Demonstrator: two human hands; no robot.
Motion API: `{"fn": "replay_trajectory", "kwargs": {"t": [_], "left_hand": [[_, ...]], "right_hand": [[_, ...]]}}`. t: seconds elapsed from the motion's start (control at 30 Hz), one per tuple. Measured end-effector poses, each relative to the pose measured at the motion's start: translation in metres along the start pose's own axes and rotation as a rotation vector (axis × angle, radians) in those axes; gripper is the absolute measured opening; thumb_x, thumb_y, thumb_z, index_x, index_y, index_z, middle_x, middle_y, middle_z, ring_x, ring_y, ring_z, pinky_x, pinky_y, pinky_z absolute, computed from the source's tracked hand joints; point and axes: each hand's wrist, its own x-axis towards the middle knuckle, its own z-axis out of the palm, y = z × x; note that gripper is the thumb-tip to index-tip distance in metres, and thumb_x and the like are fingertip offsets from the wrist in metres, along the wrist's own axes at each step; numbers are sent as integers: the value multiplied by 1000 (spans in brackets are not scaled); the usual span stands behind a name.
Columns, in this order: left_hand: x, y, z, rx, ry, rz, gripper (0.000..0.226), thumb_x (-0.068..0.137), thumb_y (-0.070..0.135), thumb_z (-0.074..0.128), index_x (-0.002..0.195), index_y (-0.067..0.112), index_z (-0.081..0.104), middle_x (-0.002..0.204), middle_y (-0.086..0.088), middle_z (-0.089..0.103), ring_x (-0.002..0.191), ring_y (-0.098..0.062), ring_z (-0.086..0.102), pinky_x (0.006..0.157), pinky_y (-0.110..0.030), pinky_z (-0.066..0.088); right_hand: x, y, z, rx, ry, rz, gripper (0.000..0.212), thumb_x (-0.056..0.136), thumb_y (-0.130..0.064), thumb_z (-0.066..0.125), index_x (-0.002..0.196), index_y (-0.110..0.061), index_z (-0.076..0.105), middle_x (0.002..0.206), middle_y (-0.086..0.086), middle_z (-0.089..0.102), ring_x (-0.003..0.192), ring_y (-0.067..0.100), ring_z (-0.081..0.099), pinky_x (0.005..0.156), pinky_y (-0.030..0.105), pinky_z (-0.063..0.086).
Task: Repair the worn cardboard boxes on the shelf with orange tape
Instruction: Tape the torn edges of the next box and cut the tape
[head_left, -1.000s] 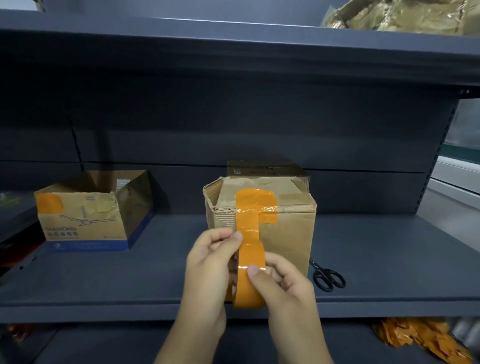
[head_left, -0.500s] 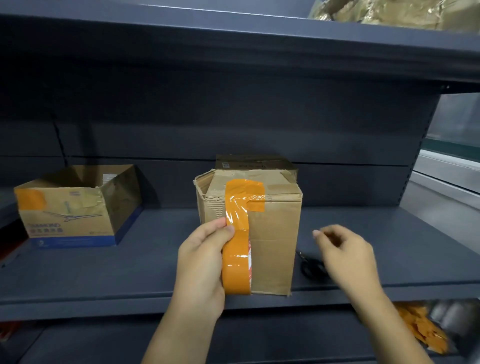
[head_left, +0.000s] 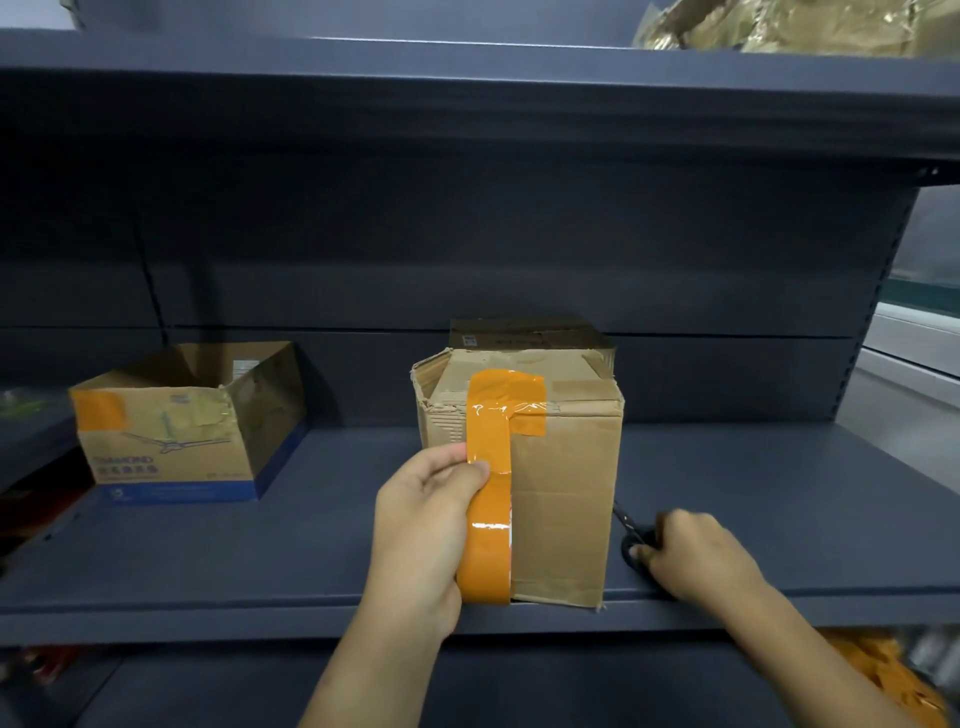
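Grey shelf (head_left: 311, 545): box (head_left: 566, 499) partly taped, strip uncut; left hand (head_left: 421, 525) gripping tape roll (head_left: 485, 551), right hand (head_left: 691, 558) closing on scissors (head_left: 631, 540).

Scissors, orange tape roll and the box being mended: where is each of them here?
scissors (head_left: 629, 540): head view, on the dark handle loop beside the right hand.
orange tape roll (head_left: 485, 564): head view, on its outer orange face.
box being mended (head_left: 563, 499): head view, on its bare front panel.
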Motion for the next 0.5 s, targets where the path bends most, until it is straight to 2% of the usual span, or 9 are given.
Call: {"fn": "replay_trajectory", "kwargs": {"t": [0.17, 0.23, 0.33, 0.4, 0.43, 0.5], "left_hand": [[5, 1, -1, 55, -12, -18, 11, 92, 22, 68, 100, 29, 74, 86, 5, 78, 78, -17, 76, 73, -45, 62], [6, 1, 0, 56, -7, -22, 10, 93, 23, 68, 98, 29, 74, 85, 6, 77, 75, -16, 76, 69, -42, 62], [7, 1, 0, 68, 17, -14, 5, 93, 28, 69, 96, 29, 73, 79, 10, 76, 70, -13, 75, 62, -36, 61], [7, 2, -1, 86, 13, 4, 5, 93, 28, 68, 96, 28, 72, 77, 13, 75, 68, -8, 74, 56, -31, 59], [7, 2, -1, 93, 10, 17, 5, 94, 26, 68, 95, 28, 72, 76, 15, 74, 67, -6, 73, 53, -28, 58], [7, 3, -1, 109, 2, 48, 9, 94, 22, 68, 89, 29, 72, 73, 20, 73, 66, -2, 71, 49, -24, 56]], "right_hand": [[-3, -6, 0, -95, -6, 1, 26, 92, -43, 54, 77, -22, 49, 80, -3, 54, 74, 20, 56, 52, 30, 38], [-3, -7, -5, -127, -37, 18, 23, 94, -38, 51, 77, -23, 47, 80, -4, 53, 72, 18, 53, 52, 30, 38], [-4, 2, -19, -116, -78, 41, 21, 96, -37, 50, 83, -21, 51, 84, -2, 57, 75, 18, 59, 60, 32, 47], [-4, 13, -30, 31, -127, 62, 25, 98, -34, 53, 88, -12, 59, 81, 3, 68, 72, 21, 67, 61, 35, 54], [-4, 19, -36, 176, -155, 69, 28, 99, -29, 56, 87, -5, 61, 72, 5, 71, 62, 22, 67, 56, 34, 54], [-5, 37, -50, 448, -129, 39, 26, 99, -18, 61, 80, 1, 62, 53, 5, 63, 45, 19, 57, 43, 28, 46]]}}
